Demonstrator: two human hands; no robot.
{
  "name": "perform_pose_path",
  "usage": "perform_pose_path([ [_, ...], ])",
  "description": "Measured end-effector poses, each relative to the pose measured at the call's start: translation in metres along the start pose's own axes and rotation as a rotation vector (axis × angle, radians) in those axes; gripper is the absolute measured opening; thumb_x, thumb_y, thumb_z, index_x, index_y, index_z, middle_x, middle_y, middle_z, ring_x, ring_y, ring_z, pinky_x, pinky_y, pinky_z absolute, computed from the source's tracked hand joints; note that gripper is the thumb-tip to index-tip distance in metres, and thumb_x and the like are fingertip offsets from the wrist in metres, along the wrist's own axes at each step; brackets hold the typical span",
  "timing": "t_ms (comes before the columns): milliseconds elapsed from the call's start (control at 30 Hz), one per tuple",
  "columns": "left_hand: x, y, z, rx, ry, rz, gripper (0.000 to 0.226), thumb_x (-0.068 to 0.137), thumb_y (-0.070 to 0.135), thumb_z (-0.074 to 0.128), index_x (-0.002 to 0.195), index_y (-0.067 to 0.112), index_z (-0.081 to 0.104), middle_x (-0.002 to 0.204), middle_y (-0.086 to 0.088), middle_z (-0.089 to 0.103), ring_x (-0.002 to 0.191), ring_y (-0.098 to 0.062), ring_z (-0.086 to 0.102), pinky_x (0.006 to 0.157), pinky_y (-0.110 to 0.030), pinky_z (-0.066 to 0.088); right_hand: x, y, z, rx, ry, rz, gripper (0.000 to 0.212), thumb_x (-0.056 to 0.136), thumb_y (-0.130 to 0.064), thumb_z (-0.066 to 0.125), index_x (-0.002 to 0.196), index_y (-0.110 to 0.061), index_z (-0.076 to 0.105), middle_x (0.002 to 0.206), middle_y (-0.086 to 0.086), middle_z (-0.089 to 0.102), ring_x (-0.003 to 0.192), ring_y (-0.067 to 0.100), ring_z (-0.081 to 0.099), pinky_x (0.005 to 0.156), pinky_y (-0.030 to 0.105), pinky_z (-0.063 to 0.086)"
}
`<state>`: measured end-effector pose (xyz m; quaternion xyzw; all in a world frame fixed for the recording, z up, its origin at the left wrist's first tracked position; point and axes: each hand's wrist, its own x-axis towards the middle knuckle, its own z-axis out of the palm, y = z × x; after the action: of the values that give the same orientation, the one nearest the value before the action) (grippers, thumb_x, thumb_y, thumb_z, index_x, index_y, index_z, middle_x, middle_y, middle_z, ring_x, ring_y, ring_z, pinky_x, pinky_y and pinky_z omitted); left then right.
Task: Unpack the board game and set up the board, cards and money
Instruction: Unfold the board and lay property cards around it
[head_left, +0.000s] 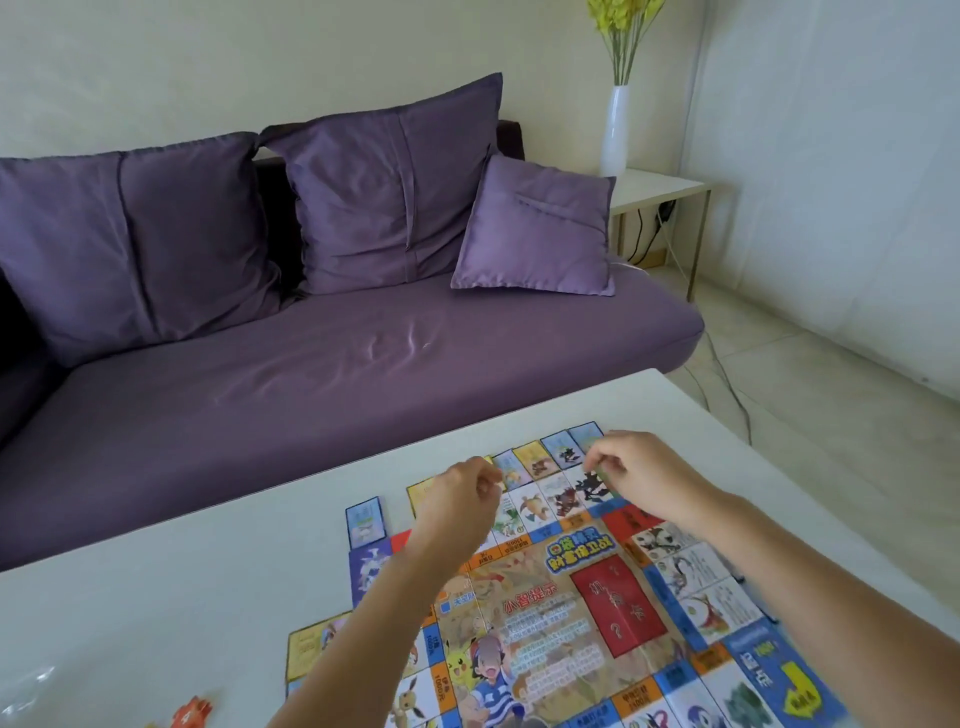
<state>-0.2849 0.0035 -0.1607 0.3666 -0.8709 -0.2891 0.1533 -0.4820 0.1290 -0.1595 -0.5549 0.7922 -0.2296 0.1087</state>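
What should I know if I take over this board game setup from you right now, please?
Left hand and right hand hover with curled fingers over the far edge of the board; whether either pinches a card is unclear.
The board lies unfolded on the white table.
Done: row of cards along the far edge, blue card at the left side.
Left: remaining cards; no money in view.

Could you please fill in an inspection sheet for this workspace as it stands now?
Surface: white table carrying the game.
Job's things: board unfolded flat; cards laid along its far and left edges; no money seen.
Clutter: orange figure and clear plastic at the near-left corner.
Grippers: left hand and right hand over the board's far edge, fingers curled; any grip unclear.
Cables: cords under the side table.
Surroundings: purple sofa, white vase.
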Motion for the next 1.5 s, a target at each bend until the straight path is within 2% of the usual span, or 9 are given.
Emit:
perform_pose_path([
  [133, -0.013, 0.049, 0.034, -0.014, -0.123, 0.195, 0.029, 0.099, 0.014, 0.039, 0.116, 0.018, 0.062, 0.116, 0.003, 0.063, 0.078, -0.002, 0.054, 0.06, -0.003, 0.038, -0.052, 0.049, -0.029, -0.055, 0.01, 0.147, 0.022, 0.09, -0.001, 0.056, 0.092, -0.015, 0.072, 0.097, -0.007, 0.069, 0.076, -0.004, 0.059, 0.064, 0.002, 0.038],
  [200, -0.018, 0.071, 0.051, -0.019, -0.2, 0.25, 0.034, 0.1, 0.012, 0.035, 0.123, 0.02, 0.059, 0.118, -0.001, 0.062, 0.059, -0.002, 0.048, 0.05, -0.007, 0.034, -0.077, 0.07, -0.037, -0.085, -0.007, 0.209, 0.024, 0.089, -0.001, 0.056, 0.097, -0.016, 0.074, 0.099, -0.004, 0.071, 0.082, 0.004, 0.063, 0.066, 0.003, 0.038],
  [267, -0.02, 0.088, 0.065, 0.008, -0.272, 0.284, 0.039, 0.1, 0.008, 0.033, 0.13, 0.019, 0.055, 0.112, -0.006, 0.06, 0.057, -0.009, 0.05, 0.053, -0.02, 0.044, -0.095, 0.085, -0.037, -0.137, -0.072, 0.234, 0.027, 0.091, -0.005, 0.057, 0.111, -0.017, 0.071, 0.112, -0.002, 0.069, 0.092, 0.004, 0.062, 0.076, 0.007, 0.041],
  [333, -0.018, 0.103, 0.077, 0.067, -0.344, 0.328, 0.044, 0.099, 0.003, 0.033, 0.137, 0.019, 0.049, 0.125, -0.007, 0.055, 0.094, -0.018, 0.061, 0.079, -0.03, 0.051, -0.109, 0.097, -0.035, -0.19, -0.153, 0.222, 0.034, 0.095, -0.012, 0.055, 0.127, -0.022, 0.062, 0.132, -0.006, 0.059, 0.115, 0.005, 0.056, 0.095, 0.013, 0.036],
  [367, -0.017, 0.111, 0.084, 0.102, -0.379, 0.345, 0.047, 0.098, 0.001, 0.033, 0.14, 0.019, 0.046, 0.136, -0.005, 0.05, 0.113, -0.02, 0.055, 0.089, -0.029, 0.048, -0.114, 0.101, -0.034, -0.209, -0.178, 0.214, 0.037, 0.096, -0.014, 0.053, 0.132, -0.024, 0.057, 0.14, -0.009, 0.051, 0.126, 0.005, 0.049, 0.101, 0.012, 0.03],
  [500, -0.01, 0.13, 0.107, 0.169, -0.497, 0.351, 0.056, 0.096, -0.004, 0.034, 0.147, 0.02, 0.034, 0.151, -0.003, 0.033, 0.135, -0.019, 0.036, 0.101, -0.025, 0.036, -0.126, 0.11, -0.029, -0.224, -0.221, 0.221, 0.047, 0.098, -0.02, 0.051, 0.143, -0.032, 0.043, 0.154, -0.013, 0.029, 0.14, 0.005, 0.03, 0.11, 0.018, 0.021],
  [600, -0.002, 0.134, 0.122, 0.228, -0.531, 0.36, 0.057, 0.096, -0.004, 0.034, 0.148, 0.017, 0.029, 0.153, -0.004, 0.028, 0.144, -0.018, 0.017, 0.115, -0.031, 0.022, -0.13, 0.114, -0.026, -0.228, -0.203, 0.218, 0.05, 0.096, -0.025, 0.052, 0.143, -0.036, 0.04, 0.155, -0.014, 0.027, 0.14, 0.005, 0.03, 0.11, 0.022, 0.025],
  [867, 0.004, 0.138, 0.134, 0.446, -0.558, 0.51, 0.07, 0.086, -0.013, 0.039, 0.148, 0.016, 0.028, 0.156, -0.004, 0.023, 0.146, -0.02, 0.009, 0.117, -0.03, 0.001, -0.134, 0.106, -0.031, -0.35, -0.199, 0.139, 0.04, 0.103, -0.023, 0.036, 0.141, -0.031, 0.045, 0.149, -0.009, 0.039, 0.13, 0.013, 0.042, 0.101, 0.032, 0.042],
  [1500, 0.008, 0.128, 0.14, 0.353, -0.574, 0.469, 0.065, 0.088, -0.008, 0.04, 0.146, 0.019, 0.034, 0.154, -0.002, 0.029, 0.142, -0.018, 0.019, 0.116, -0.032, 0.018, -0.135, 0.088, -0.022, -0.607, -0.202, 0.177, 0.039, 0.104, -0.027, 0.031, 0.142, -0.022, 0.04, 0.135, 0.003, 0.048, 0.119, 0.023, 0.04, 0.096, 0.029, 0.034],
])
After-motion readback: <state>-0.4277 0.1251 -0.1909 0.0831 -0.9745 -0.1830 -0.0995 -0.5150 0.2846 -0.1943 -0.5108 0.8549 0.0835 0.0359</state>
